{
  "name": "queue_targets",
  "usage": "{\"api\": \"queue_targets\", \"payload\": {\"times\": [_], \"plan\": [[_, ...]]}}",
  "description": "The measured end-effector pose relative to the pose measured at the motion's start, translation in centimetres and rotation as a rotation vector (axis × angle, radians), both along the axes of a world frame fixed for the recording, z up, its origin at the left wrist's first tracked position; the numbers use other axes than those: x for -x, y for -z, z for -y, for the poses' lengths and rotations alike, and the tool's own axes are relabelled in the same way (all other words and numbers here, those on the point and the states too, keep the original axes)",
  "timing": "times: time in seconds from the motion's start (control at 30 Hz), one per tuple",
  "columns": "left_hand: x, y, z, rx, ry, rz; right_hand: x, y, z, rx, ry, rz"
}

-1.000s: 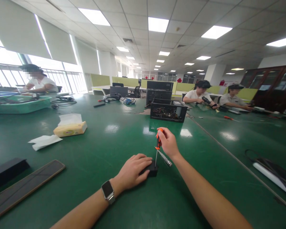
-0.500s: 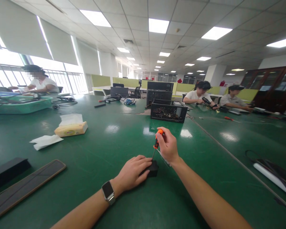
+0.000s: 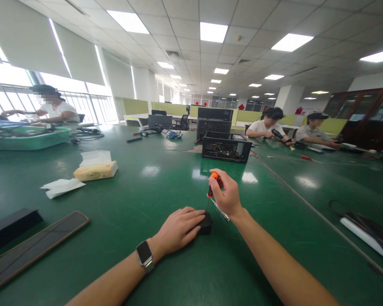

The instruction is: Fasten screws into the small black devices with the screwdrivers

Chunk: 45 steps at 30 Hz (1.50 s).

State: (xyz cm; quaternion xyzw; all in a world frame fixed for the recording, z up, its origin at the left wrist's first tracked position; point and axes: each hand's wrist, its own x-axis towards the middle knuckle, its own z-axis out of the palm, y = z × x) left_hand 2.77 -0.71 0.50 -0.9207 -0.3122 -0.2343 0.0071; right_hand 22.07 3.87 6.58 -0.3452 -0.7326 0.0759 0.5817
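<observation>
Left hand [image 3: 180,227] clasps the black block [image 3: 206,225]; right hand [image 3: 227,193] grips the screwdriver [image 3: 210,191], best held upright with steady pressure

I hold my left hand [image 3: 181,227] low and palm down while my right hand [image 3: 226,193], raised higher, curls in a closed grip.

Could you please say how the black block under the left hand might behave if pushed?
The black block would probably slide, as the green table looks glossy; its low, squared shape makes rolling or tipping unlikely.
</observation>
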Motion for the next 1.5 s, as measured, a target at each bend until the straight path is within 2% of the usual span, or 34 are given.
{"api": "queue_targets", "payload": {"times": [0.13, 0.4, 0.73, 0.87, 1.0, 1.13, 1.33, 1.5], "plan": [[0.0, -0.1, 0.1, 0.006, -0.005, -0.024, 0.1, 0.2, 0.1, -0.005, -0.018, 0.019], [0.1, -0.1, 0.1, 0.023, -0.015, -0.035, 0.4, 0.2, 0.2, 0.029, -0.063, -0.128], [0.1, -0.2, 0.2, 0.015, -0.021, -0.044, 0.6, 0.0, 0.8, -0.079, -0.025, 0.033], [0.2, 0.1, 0.1, 0.005, -0.019, -0.055, 0.8, -0.4, 1.1, -0.064, -0.035, 0.051], [0.1, 0.3, -0.1, 0.002, -0.021, -0.053, 0.4, -1.2, 1.2, -0.019, 0.02, 0.078], [0.1, 0.2, 0.0, -0.011, -0.018, -0.05, -0.1, -2.0, 1.6, 0.095, 0.061, 0.153], [0.0, 0.2, 0.0, -0.034, -0.024, -0.043, 0.6, -3.3, 2.6, 0.199, 0.165, 0.288], [0.1, 0.4, -0.1, -0.019, -0.023, -0.066, 0.5, -4.8, 1.8, 0.361, 0.188, 0.375]]}}
